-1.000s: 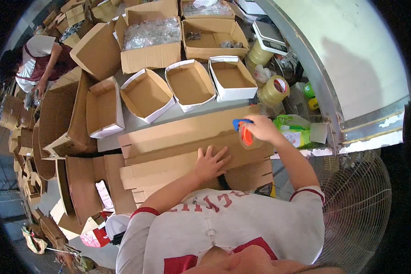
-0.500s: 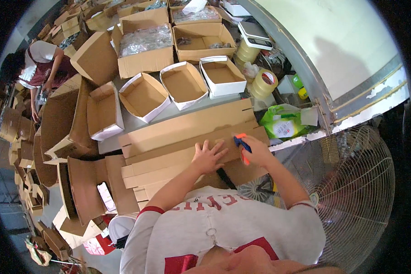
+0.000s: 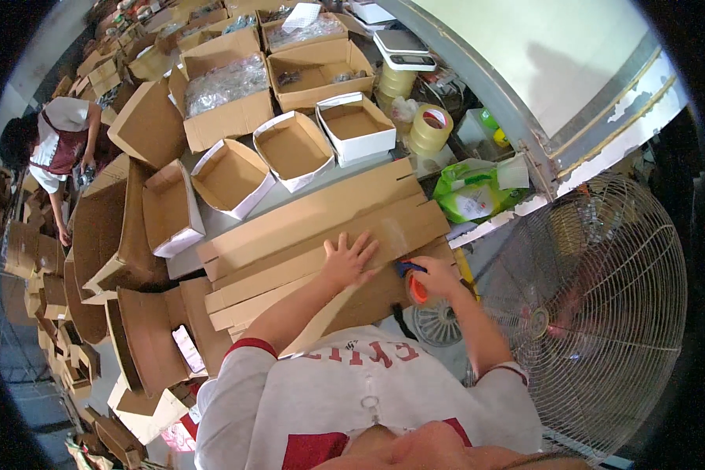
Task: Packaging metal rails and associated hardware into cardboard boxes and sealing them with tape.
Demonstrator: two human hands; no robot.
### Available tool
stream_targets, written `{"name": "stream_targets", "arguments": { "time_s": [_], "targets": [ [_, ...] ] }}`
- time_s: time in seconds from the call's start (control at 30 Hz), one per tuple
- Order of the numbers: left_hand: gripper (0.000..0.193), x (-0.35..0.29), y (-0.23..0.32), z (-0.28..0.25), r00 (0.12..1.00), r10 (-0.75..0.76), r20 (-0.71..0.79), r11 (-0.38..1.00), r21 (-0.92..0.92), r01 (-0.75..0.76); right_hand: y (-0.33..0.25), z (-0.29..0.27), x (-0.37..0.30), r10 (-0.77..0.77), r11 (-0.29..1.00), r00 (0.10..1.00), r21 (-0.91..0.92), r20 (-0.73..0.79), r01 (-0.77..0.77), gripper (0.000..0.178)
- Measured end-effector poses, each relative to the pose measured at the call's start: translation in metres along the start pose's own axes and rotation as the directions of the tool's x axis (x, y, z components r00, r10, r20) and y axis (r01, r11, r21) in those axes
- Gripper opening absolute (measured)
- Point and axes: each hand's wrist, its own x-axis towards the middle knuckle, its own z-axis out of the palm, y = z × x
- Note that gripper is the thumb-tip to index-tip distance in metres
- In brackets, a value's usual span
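A flattened cardboard box (image 3: 313, 215) lies across the table in front of me, its slotted flaps toward the left and far side. My left hand (image 3: 349, 261) presses flat on it with fingers spread. To the right, my right hand (image 3: 439, 278) grips a blue and orange tape dispenser (image 3: 418, 290) at the near edge of the cardboard. A shiny strip of clear tape (image 3: 395, 232) shows on the board between and beyond my hands. How the dispenser's handle sits in my palm is hidden by my fingers.
Beyond the board stand several open white-sided box trays (image 3: 294, 153). Tape rolls (image 3: 431, 129), a scale (image 3: 405, 53) and a green bag (image 3: 466, 196) are at right. A large caged fan (image 3: 619, 274) stands near my right arm. A phone (image 3: 188, 348) rests in an open carton; a co-worker (image 3: 66, 141) bends at left.
My right hand has drawn the dispenser toward me, from the middle of the board to its near edge. A tape strip now shows there. My left hand remains flat on the cardboard.
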Motion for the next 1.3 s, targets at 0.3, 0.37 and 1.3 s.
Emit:
{"name": "stream_targets", "arguments": {
  "time_s": [0.3,0.37,1.3],
  "targets": [
    [0.091,0.078,0.048,0.017,0.978,-0.005,-0.208,1.000,0.028,0.011,-0.027,0.033,-0.062,0.166,0.984,0.938,0.109,-0.306,-0.138,0.044],
    [0.096,0.089,0.046,0.009,0.997,-0.051,-0.055,0.996,0.073,0.055,-0.036,0.036,-0.072,0.206,0.971,0.935,0.181,-0.290,-0.158,0.043],
    [0.062,-0.256,-0.136,-0.019,0.977,-0.180,-0.115,0.979,-0.120,0.167,-0.300,0.160,0.171,0.048,0.850,0.902,-0.492,0.429,0.188,0.038]
  ]
}}
